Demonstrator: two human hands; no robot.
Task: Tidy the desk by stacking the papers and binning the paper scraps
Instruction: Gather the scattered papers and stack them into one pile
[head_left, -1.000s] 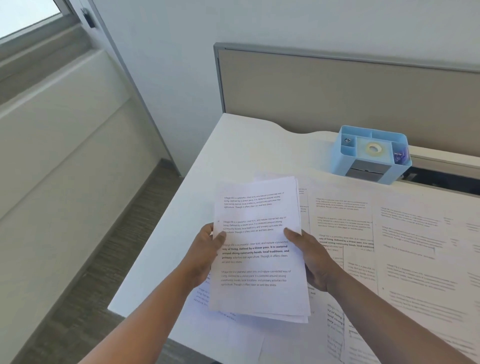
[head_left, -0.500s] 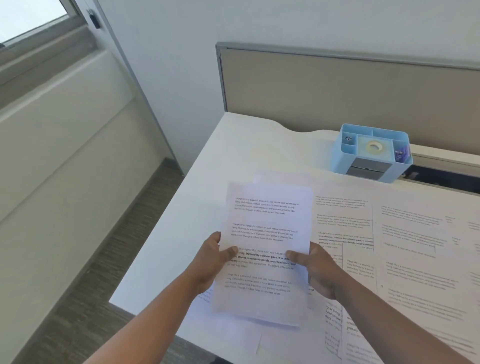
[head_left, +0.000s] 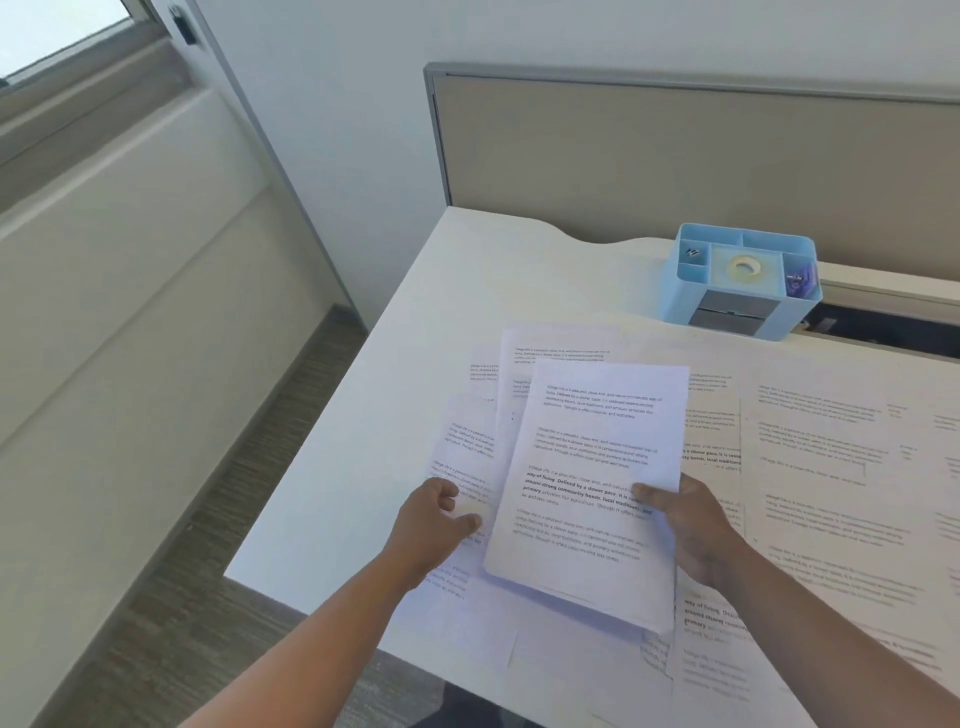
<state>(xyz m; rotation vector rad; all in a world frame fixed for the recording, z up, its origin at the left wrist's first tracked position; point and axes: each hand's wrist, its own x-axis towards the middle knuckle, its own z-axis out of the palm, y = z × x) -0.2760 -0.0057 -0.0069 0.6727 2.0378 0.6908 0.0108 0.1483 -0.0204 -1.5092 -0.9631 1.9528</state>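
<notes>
Right hand (head_left: 693, 525) pinches the gathered stack of papers (head_left: 592, 483) by its right edge, thumb on top, keeping it lifted off the bench (head_left: 467, 270) near the front-left corner. Left hand (head_left: 434, 525) has its fingers loosely curled on a loose sheet (head_left: 467, 447) underneath — probably to pull it in next. More pages cover the right side.

White rectangular desk (head_left: 415, 332), viewed from its near edge. Light-blue plastic desk organiser (head_left: 740, 283) stands at the desk's far edge, against the grey fabric partition panel (head_left: 675, 156) behind it. Loose white printed sheets (head_left: 831, 467) lie on the desk nearer than the organiser. A held stack of white printed papers (head_left: 592, 483) lies above the sheets, left of the organiser.
</notes>
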